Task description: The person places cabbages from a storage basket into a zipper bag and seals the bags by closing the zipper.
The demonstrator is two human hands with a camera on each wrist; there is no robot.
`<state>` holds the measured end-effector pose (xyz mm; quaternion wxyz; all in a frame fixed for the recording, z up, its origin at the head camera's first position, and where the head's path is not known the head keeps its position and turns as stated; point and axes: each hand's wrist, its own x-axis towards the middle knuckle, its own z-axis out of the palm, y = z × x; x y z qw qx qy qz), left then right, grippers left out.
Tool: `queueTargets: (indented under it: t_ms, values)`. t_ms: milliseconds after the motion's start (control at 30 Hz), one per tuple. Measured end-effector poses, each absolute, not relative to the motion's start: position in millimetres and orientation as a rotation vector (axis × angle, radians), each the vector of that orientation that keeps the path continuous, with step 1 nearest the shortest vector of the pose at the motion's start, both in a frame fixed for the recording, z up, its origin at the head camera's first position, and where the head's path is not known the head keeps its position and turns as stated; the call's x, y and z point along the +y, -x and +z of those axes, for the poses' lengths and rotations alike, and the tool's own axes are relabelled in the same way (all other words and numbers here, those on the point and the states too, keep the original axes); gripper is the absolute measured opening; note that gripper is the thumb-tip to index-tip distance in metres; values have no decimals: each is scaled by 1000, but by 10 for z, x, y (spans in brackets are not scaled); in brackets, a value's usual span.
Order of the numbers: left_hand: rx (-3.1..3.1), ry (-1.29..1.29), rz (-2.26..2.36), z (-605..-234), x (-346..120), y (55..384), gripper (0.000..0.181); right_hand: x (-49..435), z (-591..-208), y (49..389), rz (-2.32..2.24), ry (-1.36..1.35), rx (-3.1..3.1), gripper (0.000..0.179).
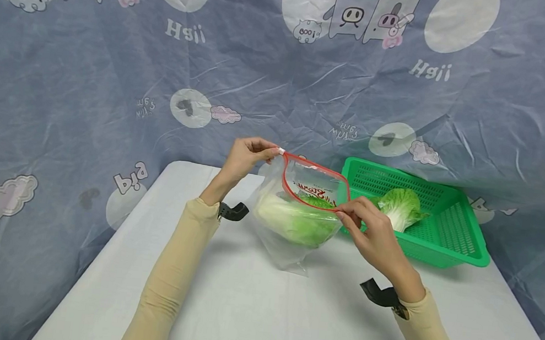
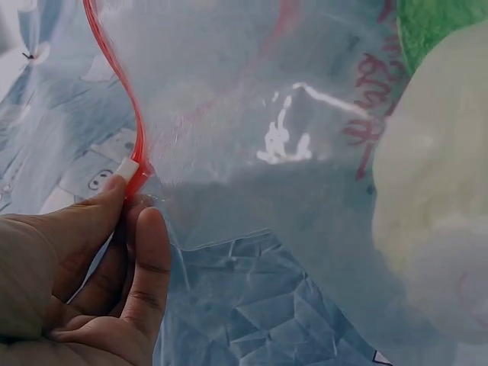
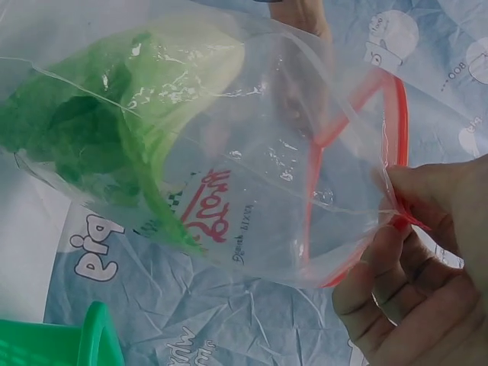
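Observation:
A clear zip bag (image 1: 277, 252) with a red zip edge and red lettering hangs between the two hands, its mouth spread apart. Inside lies a head of Chinese cabbage (image 1: 292, 219), white base toward the left and green leaves toward the right. The left hand (image 1: 242, 161) pinches one top corner between thumb and finger, right by the white slider (image 2: 127, 168). At the opposite corner, the right hand (image 1: 370, 233) pinches the red edge (image 3: 399, 122) with thumb and fingertips. Both hands are above the table, and the bag's lower corner hangs close over it.
A green perforated basket (image 1: 442, 258) stands tilted on the right of the white table (image 1: 247, 311), close behind the right hand. Another leafy cabbage head (image 1: 402, 206) lies in it. A blue-grey printed curtain (image 1: 272, 81) hangs behind the table and along its sides.

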<state>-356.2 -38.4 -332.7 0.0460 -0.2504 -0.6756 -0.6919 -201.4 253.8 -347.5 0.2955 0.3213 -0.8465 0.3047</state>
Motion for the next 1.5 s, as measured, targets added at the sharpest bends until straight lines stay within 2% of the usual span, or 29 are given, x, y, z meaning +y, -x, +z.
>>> queueTargets:
  t_ms: [233, 500, 767, 1000, 1167, 1300, 1500]
  values:
    - [-2041, 800, -2135, -3355, -499, 3574, 25, 2515, -3395, 2038, 788, -918, -2284, 28]
    - [-2021, 754, -2151, -3335, -675, 3546, 22, 2548, -3203, 2138, 748, -955, -2359, 26]
    - [-1947, 656, -2130, -3302, -975, 3499, 25, 2446, -3112, 2528, 724, -841, -2421, 15]
    - [-1948, 604, -1921, -3143, -1136, 3173, 19, 2263, -3168, 2943, 846, -786, -2456, 15]
    - [-1858, 575, -1698, -3148, -1128, 3041, 17, 2170, -3290, 3189, 922, -747, -2482, 27]
    - [-1928, 578, -1557, -3239, -1104, 2960, 16, 2101, -3409, 3291, 977, -728, -2500, 29]
    - [-2300, 619, -1396, -3248, -1009, 2607, 8, 2094, -3583, 3319, 1011, -743, -2513, 25]
